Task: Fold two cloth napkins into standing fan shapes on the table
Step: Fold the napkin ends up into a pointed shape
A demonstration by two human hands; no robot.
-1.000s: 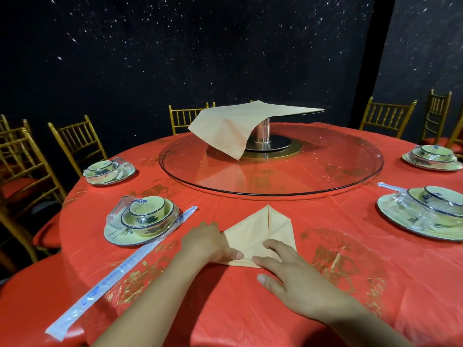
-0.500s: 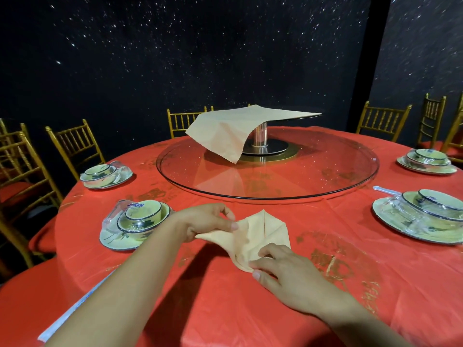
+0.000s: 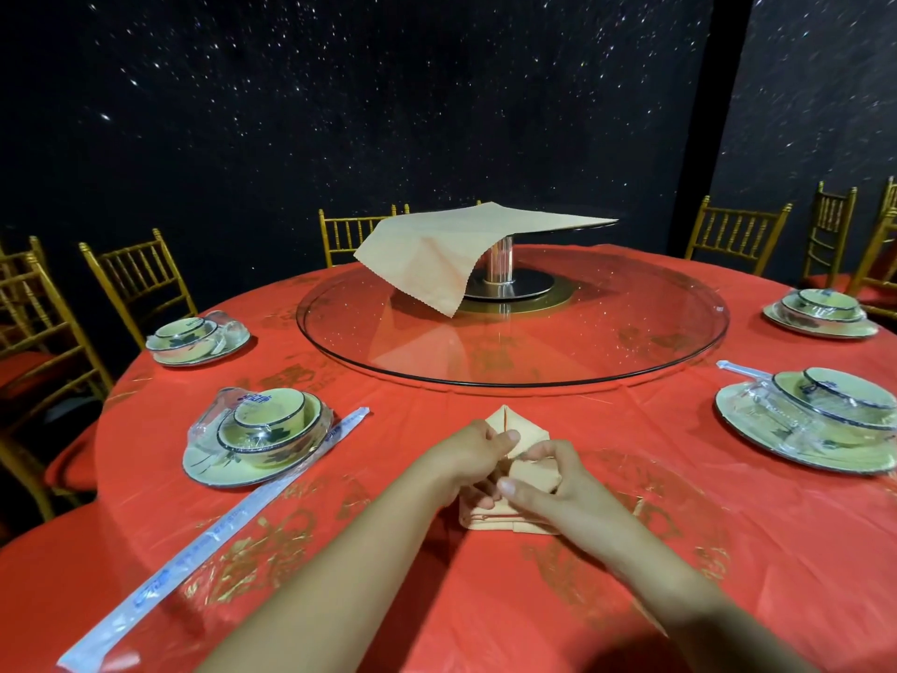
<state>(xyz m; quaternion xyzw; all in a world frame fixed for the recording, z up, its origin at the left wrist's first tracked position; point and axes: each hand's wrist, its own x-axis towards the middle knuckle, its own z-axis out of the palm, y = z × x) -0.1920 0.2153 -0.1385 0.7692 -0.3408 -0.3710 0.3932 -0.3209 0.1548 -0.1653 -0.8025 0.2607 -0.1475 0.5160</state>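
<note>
A beige folded napkin [image 3: 522, 427] lies on the red tablecloth [image 3: 631, 551] just in front of me, its point facing the glass turntable. My left hand [image 3: 468, 461] grips its left side with curled fingers. My right hand [image 3: 558, 483] pinches a folded flap over the napkin's middle, thumb toward me. Both hands cover most of the cloth; a layered edge shows below them. A second beige napkin [image 3: 437, 250] lies unfolded, draped over a raised stand at the table's centre, one corner hanging down.
A large glass turntable [image 3: 606, 361] fills the table's middle. Wrapped bowl-and-plate sets sit near left [image 3: 262, 439], far left [image 3: 194, 335], near right [image 3: 815, 420] and far right [image 3: 820, 313]. Wrapped chopsticks [image 3: 218, 531] lie diagonally at the left. Gold chairs ring the table.
The napkin went from lying flat, to having its left corner lifted, to being folded over in the middle. Both hands have come together on top of it.
</note>
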